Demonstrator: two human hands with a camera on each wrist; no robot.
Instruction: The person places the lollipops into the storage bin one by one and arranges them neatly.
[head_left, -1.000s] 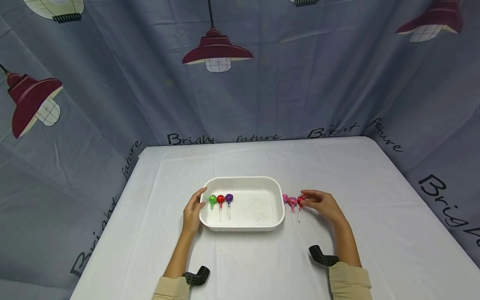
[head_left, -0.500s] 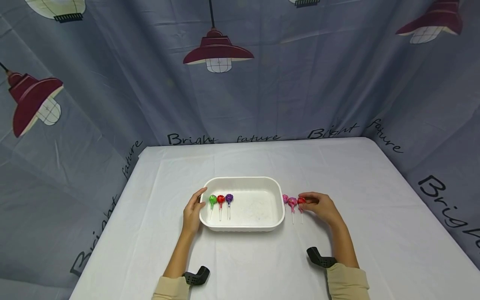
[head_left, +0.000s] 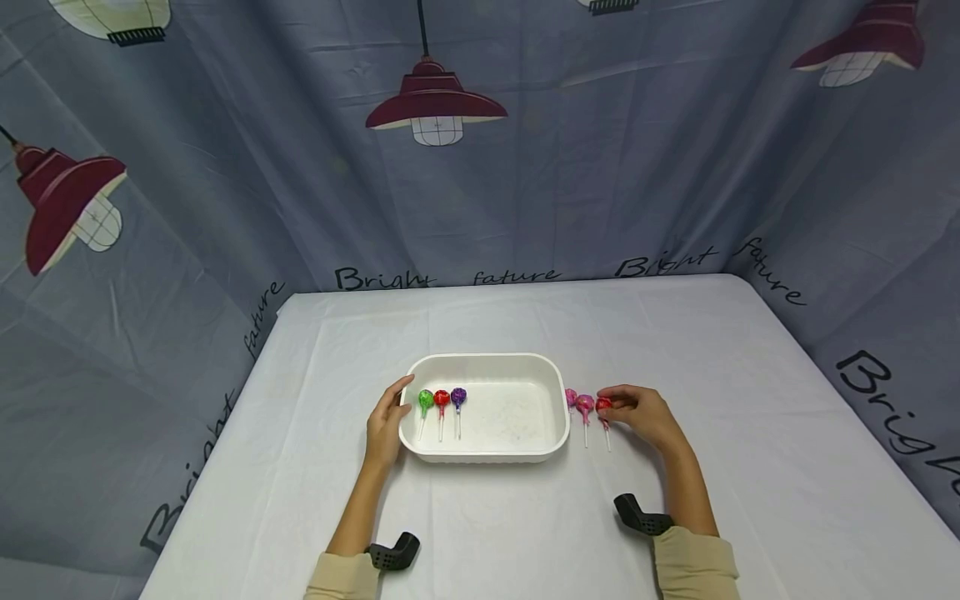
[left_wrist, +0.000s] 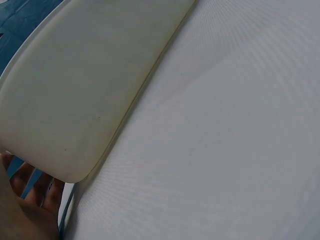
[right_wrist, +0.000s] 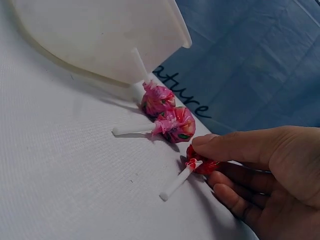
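A white tray (head_left: 517, 417) sits on the table, with green (head_left: 426, 400), red (head_left: 442, 398) and purple (head_left: 458, 396) lollipops in a row at its left end. My left hand (head_left: 385, 429) grips the tray's left end; in the left wrist view, the tray's wall (left_wrist: 75, 100) rises beside its fingers (left_wrist: 52, 195). Beyond the tray's right end, my right hand (head_left: 641, 412) pinches a red-wrapped lollipop (right_wrist: 205, 165) by its head between thumb and fingers, its white stick pointing towards me. Two pink lollipops lie just left of it, one (right_wrist: 175, 125) beside the other (right_wrist: 157, 98), close to the tray.
White cloth covers the table (head_left: 510, 525). Behind it hangs a grey-blue curtain (head_left: 600, 183) printed with lamps and lettering. Black wrist cameras sit on the left (head_left: 395, 552) and right (head_left: 642, 515) forearms.
My right hand has shifted slightly left and its fingers have closed on the red lollipop. That lollipop's stick has swung a little to the right. My left hand and the tray have stayed put.
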